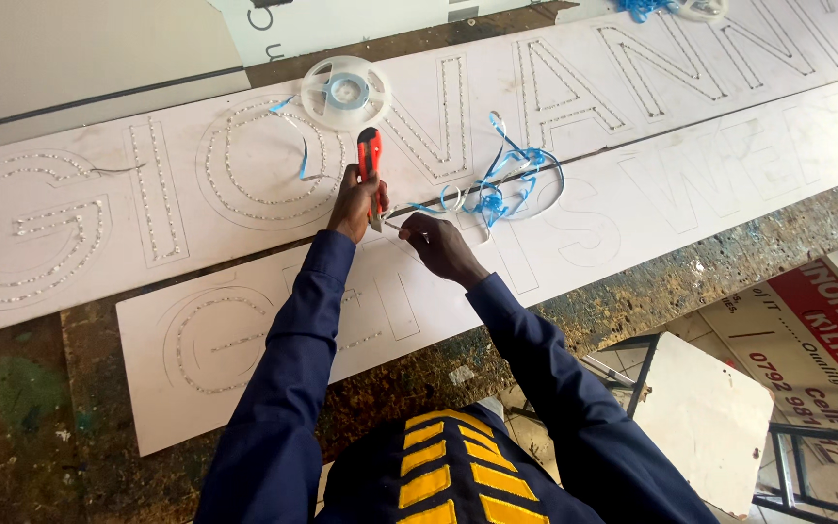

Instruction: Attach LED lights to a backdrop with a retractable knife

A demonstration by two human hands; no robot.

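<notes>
Rough, paint-stained workbench (31,408) runs across the room, carrying two long white sign boards laid side by side. On the nearer board (244,340), right where the two boards meet, lies a thin strip (409,229) with its long axis running left to right, trailing off to the right into a loose tangle of blue tape (506,189). The right hand (441,247) sits directly on the strip's near end, fingertips pressed together in a pinch on it. The left hand (356,202) is just beside it to the left, curled tight around an orange utility knife (370,170) that stands nearly upright, tip down at the pinched end. So both hands meet at the one spot, almost touching. Just beyond the knife, on the far board (632,87) with its dotted letter outlines, rests a clear plastic reel (345,92). Open board lies to the left and toward the person; the tape tangle crowds the right.
</notes>
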